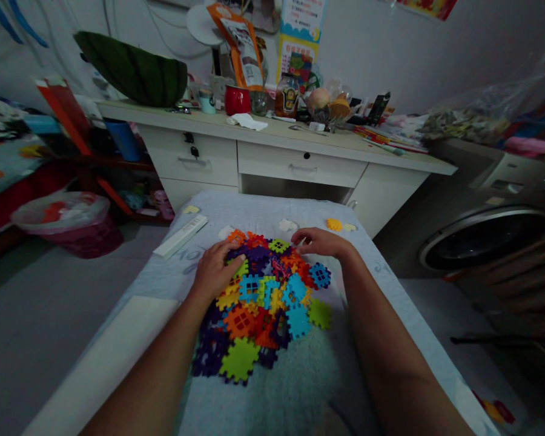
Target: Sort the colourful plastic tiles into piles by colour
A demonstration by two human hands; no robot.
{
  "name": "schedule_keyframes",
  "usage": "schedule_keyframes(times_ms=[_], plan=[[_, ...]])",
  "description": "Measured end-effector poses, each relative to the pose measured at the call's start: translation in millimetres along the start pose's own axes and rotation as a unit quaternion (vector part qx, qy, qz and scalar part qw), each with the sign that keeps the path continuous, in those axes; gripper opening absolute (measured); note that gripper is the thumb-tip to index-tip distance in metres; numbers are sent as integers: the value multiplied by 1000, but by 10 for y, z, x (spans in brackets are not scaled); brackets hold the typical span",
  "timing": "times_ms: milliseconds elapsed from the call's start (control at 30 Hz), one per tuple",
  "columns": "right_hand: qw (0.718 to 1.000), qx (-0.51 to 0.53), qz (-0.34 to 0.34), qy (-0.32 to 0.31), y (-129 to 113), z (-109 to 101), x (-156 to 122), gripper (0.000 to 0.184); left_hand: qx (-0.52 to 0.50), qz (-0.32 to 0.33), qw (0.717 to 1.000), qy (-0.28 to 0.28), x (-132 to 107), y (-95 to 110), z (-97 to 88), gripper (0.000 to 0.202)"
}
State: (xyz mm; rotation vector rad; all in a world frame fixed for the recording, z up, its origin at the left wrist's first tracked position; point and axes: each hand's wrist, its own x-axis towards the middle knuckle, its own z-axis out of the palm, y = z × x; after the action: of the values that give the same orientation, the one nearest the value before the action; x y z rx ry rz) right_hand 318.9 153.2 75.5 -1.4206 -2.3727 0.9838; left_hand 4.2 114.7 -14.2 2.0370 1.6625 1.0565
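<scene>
A heap of colourful interlocking plastic tiles (263, 290) lies on the cloth-covered table, several of them with window cut-outs. My left hand (214, 269) rests against the heap's left side, thumb and fingers apart, beside dark purple tiles (249, 257). On the far right side of the heap is my right hand (320, 241), its fingers loosely bent and apart, close to a lime-green window tile (278, 245). No tile shows in its grasp. Nearer to me lie a lime-green tile (240, 360) and an orange window tile (240, 321). A blue window tile (320, 275) sits below my right wrist.
A single yellow tile (333, 224) lies apart near the table's far edge. A long white box (180, 236) is at the left. Beyond stands a white desk (200, 154) bearing a cut watermelon (136, 72) and jars. A washing machine (490, 200) stands right, a pink bin (72, 227) left.
</scene>
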Motion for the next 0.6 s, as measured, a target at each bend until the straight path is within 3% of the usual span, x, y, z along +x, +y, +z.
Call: schedule_keyframes(times_ms=[100, 200, 367, 500, 600], plan=[[995, -80, 25, -48, -206, 115, 28, 48, -3, 4, 1000, 0, 6, -6, 1, 40], [987, -144, 55, -47, -302, 171, 26, 47, -3, 8, 1000, 0, 14, -10, -3, 40], [988, -127, 67, -54, -370, 117, -21, 48, -8, 9, 1000, -1, 17, -2, -13, 39], [992, -77, 74, -61, -272, -71, -124, 45, -4, 3, 1000, -7, 11, 3, -17, 40], [996, -56, 74, -14, -37, -283, -265, 41, -3, -6, 1000, -5, 10, -4, -12, 41]])
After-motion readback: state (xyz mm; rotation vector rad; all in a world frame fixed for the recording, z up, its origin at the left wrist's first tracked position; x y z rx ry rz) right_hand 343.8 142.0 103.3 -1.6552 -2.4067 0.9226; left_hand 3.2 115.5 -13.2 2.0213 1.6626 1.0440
